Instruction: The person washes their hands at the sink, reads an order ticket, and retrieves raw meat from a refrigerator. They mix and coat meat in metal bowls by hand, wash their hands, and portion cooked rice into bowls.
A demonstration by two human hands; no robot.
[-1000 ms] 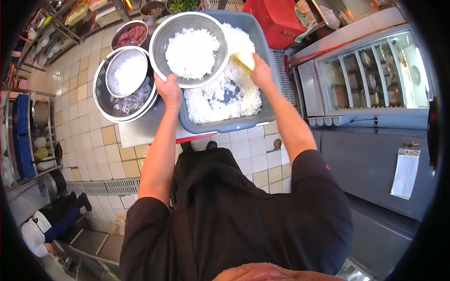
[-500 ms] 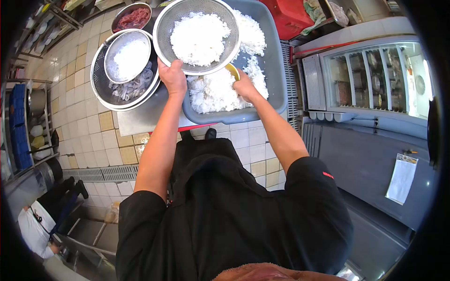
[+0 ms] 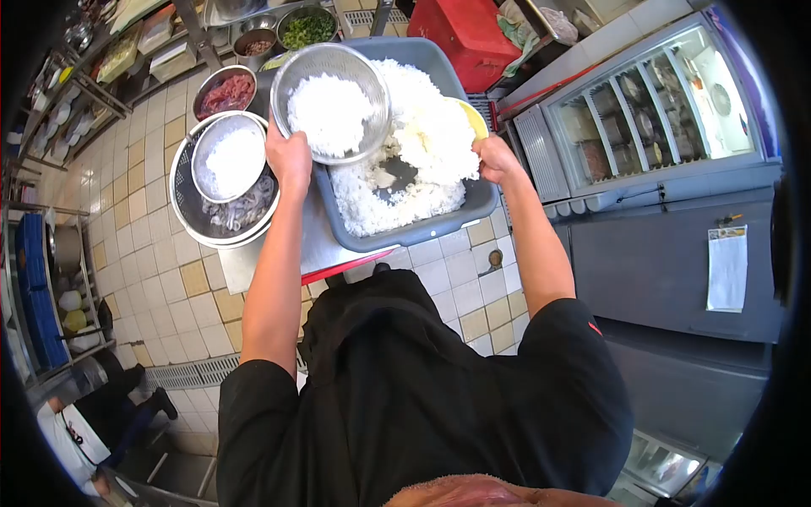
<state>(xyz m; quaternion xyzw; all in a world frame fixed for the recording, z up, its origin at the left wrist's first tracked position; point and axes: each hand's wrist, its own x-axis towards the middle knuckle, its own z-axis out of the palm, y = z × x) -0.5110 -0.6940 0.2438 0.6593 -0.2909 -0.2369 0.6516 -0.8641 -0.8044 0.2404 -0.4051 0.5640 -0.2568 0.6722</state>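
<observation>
My left hand (image 3: 289, 160) grips the near-left rim of a perforated metal colander (image 3: 378, 110), which is tilted over the grey plastic tub (image 3: 488, 203). White grainy stuff (image 3: 329, 114) lies in the colander; I cannot tell whether it is cooked rice or crushed ice. More of the same white stuff (image 3: 397, 207) fills much of the tub, with a patch of dark bottom showing. My right hand (image 3: 498, 158) is closed on the edge of a yellow bowl (image 3: 475, 120), heaped with white stuff, over the tub's right side. The bowl's underside is hidden.
Left of the tub, a smaller strainer (image 3: 199, 160) of white stuff rests on a large colander (image 3: 182, 198) of greyish seafood. Behind stand bowls of red meat (image 3: 226, 93) and chopped greens (image 3: 308, 32). A red bin (image 3: 460, 38) and glass-door fridge (image 3: 650, 110) are right; another person (image 3: 80, 435) is lower left.
My right hand has lifted the yellow bowl from the white heap and moved right, now loaded. The colander has shifted slightly left and down. A bare patch has appeared in the tub.
</observation>
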